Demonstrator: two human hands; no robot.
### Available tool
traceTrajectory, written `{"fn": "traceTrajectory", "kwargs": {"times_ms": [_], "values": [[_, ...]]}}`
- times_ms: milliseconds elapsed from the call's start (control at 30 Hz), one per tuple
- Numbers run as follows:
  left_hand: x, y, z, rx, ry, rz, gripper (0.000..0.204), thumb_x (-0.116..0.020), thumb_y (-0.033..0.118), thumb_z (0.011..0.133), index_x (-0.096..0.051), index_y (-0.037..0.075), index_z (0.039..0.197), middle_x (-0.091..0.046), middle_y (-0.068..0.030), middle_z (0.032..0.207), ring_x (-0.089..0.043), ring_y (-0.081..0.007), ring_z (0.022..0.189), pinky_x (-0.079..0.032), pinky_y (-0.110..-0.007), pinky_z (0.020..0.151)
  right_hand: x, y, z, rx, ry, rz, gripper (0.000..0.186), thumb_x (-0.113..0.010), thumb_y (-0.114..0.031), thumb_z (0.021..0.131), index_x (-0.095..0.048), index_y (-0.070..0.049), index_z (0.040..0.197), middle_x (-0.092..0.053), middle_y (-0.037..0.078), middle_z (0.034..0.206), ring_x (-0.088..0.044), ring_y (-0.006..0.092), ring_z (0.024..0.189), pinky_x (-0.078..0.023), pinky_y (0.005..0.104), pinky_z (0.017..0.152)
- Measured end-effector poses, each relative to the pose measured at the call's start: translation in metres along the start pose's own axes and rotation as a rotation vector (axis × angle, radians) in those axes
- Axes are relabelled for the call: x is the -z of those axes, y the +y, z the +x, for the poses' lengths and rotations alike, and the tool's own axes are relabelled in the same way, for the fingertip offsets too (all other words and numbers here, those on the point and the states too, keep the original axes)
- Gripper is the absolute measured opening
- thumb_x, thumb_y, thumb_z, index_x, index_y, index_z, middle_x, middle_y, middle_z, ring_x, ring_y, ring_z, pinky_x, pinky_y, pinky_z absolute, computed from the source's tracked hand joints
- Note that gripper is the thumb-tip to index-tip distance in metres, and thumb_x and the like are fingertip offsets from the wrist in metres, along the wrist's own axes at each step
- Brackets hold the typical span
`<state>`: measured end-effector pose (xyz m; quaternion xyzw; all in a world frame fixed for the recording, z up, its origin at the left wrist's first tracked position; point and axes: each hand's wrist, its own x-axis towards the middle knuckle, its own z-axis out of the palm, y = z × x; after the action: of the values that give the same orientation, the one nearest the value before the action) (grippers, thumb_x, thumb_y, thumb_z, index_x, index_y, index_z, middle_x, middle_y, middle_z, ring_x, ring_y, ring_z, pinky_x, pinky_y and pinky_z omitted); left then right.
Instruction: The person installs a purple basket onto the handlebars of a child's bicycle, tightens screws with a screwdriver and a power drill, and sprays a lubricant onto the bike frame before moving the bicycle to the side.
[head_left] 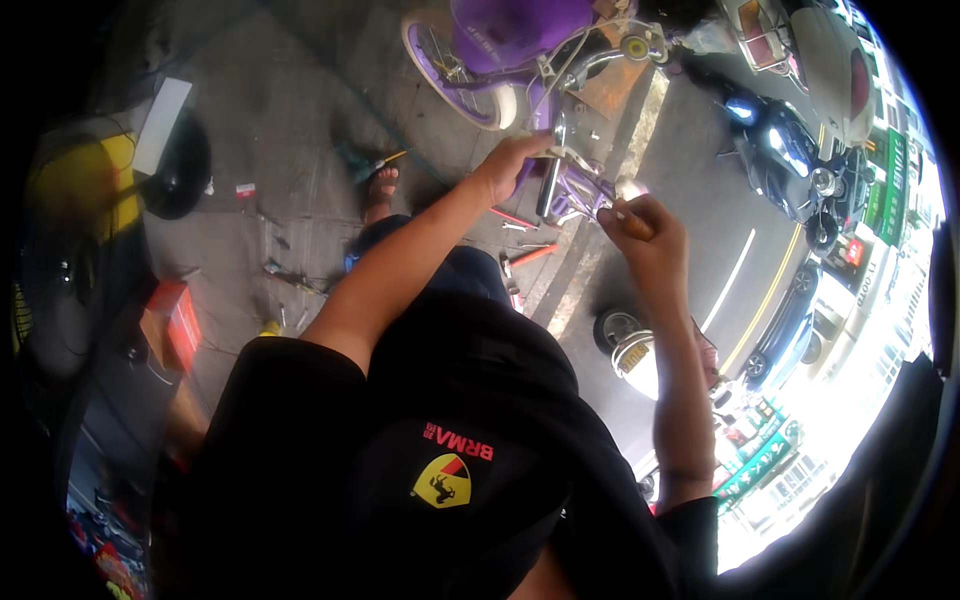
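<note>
A small purple bicycle (541, 107) is in front of me. My left hand (513, 167) grips a purple part of it beside an upright silver tube (549, 187); some of its fingers are hidden. My right hand (652, 238) is closed round a brown, wooden-looking handle (634, 226) of a tool, close to the purple frame bars (582, 190). The working end of that tool cannot be made out. A white-tyred purple wheel (455, 78) and a purple basket-like part (520, 32) are at the top.
Hand tools, among them a red-handled one (535, 254), are scattered on the paved ground. An orange-red box (174, 325) and a yellow machine (90, 185) stand left. A dark motorcycle (785, 150) and a blue car (785, 325) are on the street to the right.
</note>
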<state>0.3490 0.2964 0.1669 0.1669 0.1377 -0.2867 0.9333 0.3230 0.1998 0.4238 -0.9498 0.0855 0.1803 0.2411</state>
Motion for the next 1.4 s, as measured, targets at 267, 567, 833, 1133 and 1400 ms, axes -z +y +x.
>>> {"fn": "traceTrajectory", "kwargs": {"times_ms": [267, 567, 833, 1133, 1400], "values": [[-0.003, 0.000, -0.006, 0.090, -0.101, 0.155, 0.042, -0.063, 0.034, 0.088, -0.055, 0.009, 0.121, -0.065, -0.0083, 0.113, -0.063, -0.0212, 0.103, -0.046, -0.038, 0.093, 0.032, -0.009, 0.025, 0.191, -0.420, -0.313, 0.034, -0.073, -0.034, 0.081, -0.063, -0.007, 0.098, -0.067, 0.013, 0.082, -0.065, 0.0268, 0.070, -0.047, 0.0364, 0.066], [-0.005, -0.005, -0.008, 0.082, 0.039, 0.129, 0.039, -0.055, 0.039, 0.091, -0.061, 0.008, 0.114, -0.068, -0.0095, 0.110, -0.063, -0.0169, 0.096, -0.046, -0.034, 0.084, 0.013, 0.007, 0.007, 0.163, -0.379, -0.362, 0.022, -0.072, -0.025, 0.077, -0.065, -0.006, 0.083, -0.062, 0.014, 0.066, -0.061, 0.0329, 0.062, -0.046, 0.0392, 0.059], [-0.005, -0.008, -0.009, -0.060, 0.153, 0.099, 0.035, -0.063, 0.026, 0.085, -0.064, 0.000, 0.108, -0.068, -0.0094, 0.098, -0.064, -0.0169, 0.087, -0.051, -0.033, 0.075, 0.011, 0.000, 0.008, 0.196, -0.354, -0.317, 0.018, -0.072, -0.018, 0.070, -0.062, -0.007, 0.079, -0.059, 0.015, 0.061, -0.061, 0.0349, 0.061, -0.047, 0.0403, 0.058], [0.000, -0.019, -0.001, -0.137, 0.085, 0.202, 0.040, -0.052, 0.033, 0.089, -0.063, 0.001, 0.111, -0.068, -0.0090, 0.097, -0.065, -0.0170, 0.086, -0.048, -0.032, 0.078, 0.005, 0.011, 0.002, 0.105, -0.328, -0.186, 0.021, -0.072, -0.017, 0.071, -0.061, -0.003, 0.081, -0.055, 0.016, 0.059, -0.051, 0.0350, 0.055, -0.044, 0.0362, 0.055], [-0.010, -0.013, -0.005, -0.099, 0.168, 0.077, 0.038, -0.062, 0.027, 0.085, -0.065, -0.003, 0.109, -0.068, -0.0079, 0.094, -0.065, -0.0136, 0.083, -0.050, -0.027, 0.075, -0.014, -0.011, -0.013, -0.447, -0.090, 0.427, 0.025, -0.065, -0.018, 0.082, -0.062, 0.006, 0.087, -0.050, -0.002, 0.063, -0.043, 0.0056, 0.061, -0.035, 0.0246, 0.056]]}}
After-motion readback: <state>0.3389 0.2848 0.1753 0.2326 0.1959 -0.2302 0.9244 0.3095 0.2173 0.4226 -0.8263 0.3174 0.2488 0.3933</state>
